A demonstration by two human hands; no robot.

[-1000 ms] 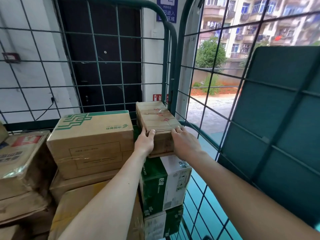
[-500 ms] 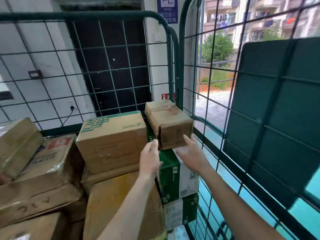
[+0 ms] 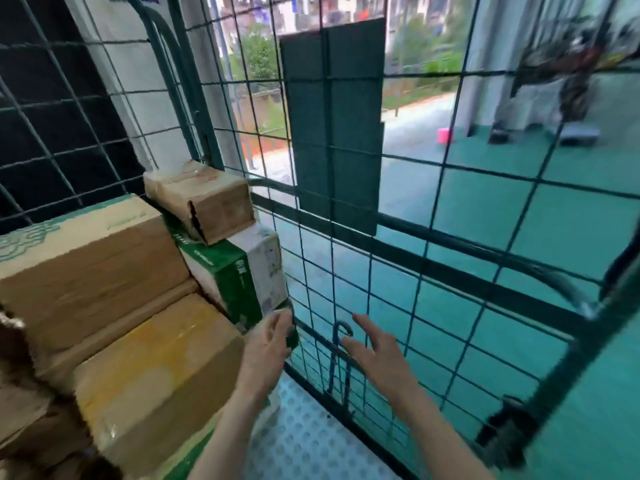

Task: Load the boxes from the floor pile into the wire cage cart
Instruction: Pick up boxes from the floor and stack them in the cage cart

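**Head view, inside the cart.** Both grips are empty. The left grip [image 3: 268, 344] is loosely spread, palm turned inward; the right grip [image 3: 377, 348] has straight, splayed fingers and lies just before the mesh wall [image 3: 433, 306]. Whether either grip touches a wire or a box cannot be told.

**Progress.** Several boxes are already stacked in the cart, all up and to the left of the left grip.
- The small brown box [image 3: 207, 199] sits highest, above and beyond the left grip in the far corner, on the green-and-white box [image 3: 239, 271].
- A second green box lies under that one, just beyond the left fingertips.
- The large printed box [image 3: 86, 261] lies well to the left, on further cartons.
- The yellowish box [image 3: 156, 358] lies immediately left of the left wrist.

Bare dotted cart floor [image 3: 311, 441] shows below and between the forearms, so space appears to remain. The floor pile is out of view, so the number of boxes left cannot be judged. With both grips free, the next step is probably to fetch another box.

**Appearance.** The small brown box is taped, has red marks on its lid, and is split along its near vertical edge. It sits skewed and slightly overhangs its support. Motion blur softens all print.
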